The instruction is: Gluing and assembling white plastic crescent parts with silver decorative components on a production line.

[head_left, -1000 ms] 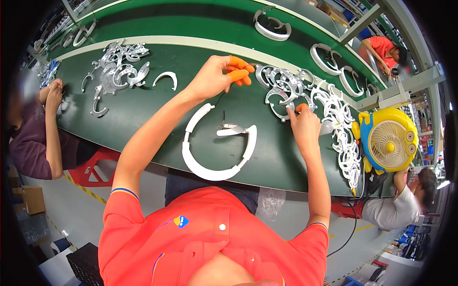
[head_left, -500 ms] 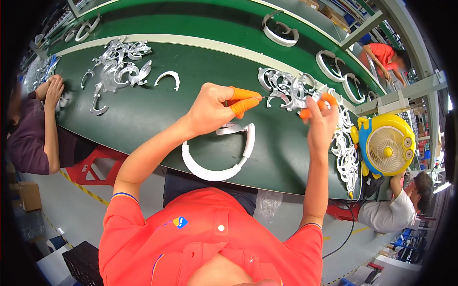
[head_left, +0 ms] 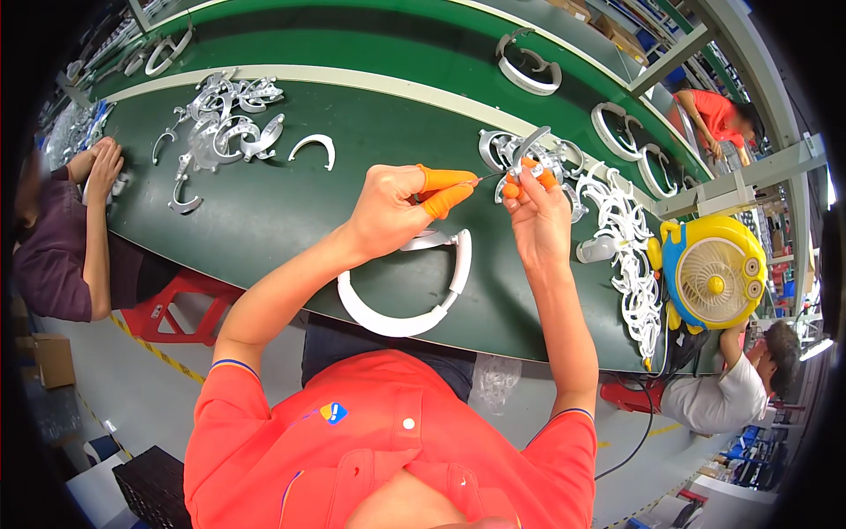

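Over the middle of the workbench, my left hand (head_left: pixel 392 204) pinches a thin, dark wire-like strand (head_left: pixel 495 175) between fingertips in orange finger cots. Its far end reaches the part in my other hand. My right hand (head_left: pixel 539 212), also with orange finger cots, is closed on a curved grey earcup bracket (head_left: pixel 531 139), raised in front of a pile of similar silver brackets (head_left: pixel 500 148). Where strand and bracket meet is too small to make out. Below my left hand lies a white headphone headband (head_left: pixel 392 324), its curve toward me; neither hand touches it.
More silver brackets (head_left: pixel 231 132) lie at the left, with a single one (head_left: pixel 315 144) apart. White curved parts (head_left: pixel 636 273), a small translucent bottle (head_left: pixel 597 249) and a yellow fan (head_left: pixel 716 273) line the right. Headbands (head_left: pixel 527 81) sit on the green conveyor behind. A co-worker (head_left: pixel 66 234) sits left.
My right hand has come left from over the bracket pile and now holds one bracket up by the strand. The bottle its arm hid shows. My left hand has barely moved.
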`<action>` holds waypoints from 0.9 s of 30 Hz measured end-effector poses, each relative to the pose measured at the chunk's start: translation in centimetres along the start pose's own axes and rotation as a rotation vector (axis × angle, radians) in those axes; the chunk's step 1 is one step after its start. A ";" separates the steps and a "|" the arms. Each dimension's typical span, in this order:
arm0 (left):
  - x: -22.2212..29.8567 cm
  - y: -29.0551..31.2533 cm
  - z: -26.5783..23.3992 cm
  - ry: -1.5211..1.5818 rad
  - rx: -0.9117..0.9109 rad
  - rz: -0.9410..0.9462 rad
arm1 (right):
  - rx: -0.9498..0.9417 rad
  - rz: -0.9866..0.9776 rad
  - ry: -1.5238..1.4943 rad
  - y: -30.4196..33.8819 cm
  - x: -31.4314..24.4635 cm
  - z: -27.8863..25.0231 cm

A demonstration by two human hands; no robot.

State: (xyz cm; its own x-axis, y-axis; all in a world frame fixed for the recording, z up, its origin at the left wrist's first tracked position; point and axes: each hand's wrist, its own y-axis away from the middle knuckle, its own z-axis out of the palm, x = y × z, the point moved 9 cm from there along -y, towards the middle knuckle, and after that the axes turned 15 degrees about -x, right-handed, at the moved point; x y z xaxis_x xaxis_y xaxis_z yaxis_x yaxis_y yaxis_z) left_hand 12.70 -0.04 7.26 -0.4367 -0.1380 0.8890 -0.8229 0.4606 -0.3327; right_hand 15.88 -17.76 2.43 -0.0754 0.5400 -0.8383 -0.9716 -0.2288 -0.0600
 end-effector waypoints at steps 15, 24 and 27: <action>0.4 -0.1 -0.4 0.001 0.076 0.053 | 0.087 -0.114 0.104 0.4 -0.3 0.3; -1.6 -0.6 -0.5 -0.248 -0.047 -0.171 | 0.040 -0.233 0.183 0.7 -1.3 2.0; -1.8 -0.7 -0.3 -0.375 -0.107 -0.236 | 0.044 -0.265 0.162 0.6 -1.5 2.1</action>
State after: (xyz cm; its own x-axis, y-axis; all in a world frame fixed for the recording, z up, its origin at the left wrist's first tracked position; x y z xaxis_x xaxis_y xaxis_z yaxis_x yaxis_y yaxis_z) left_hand 14.21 0.15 5.95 -0.3596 -0.5488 0.7547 -0.8820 0.4639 -0.0829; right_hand 14.94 -17.00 4.77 0.2156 0.4389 -0.8723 -0.9616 -0.0599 -0.2679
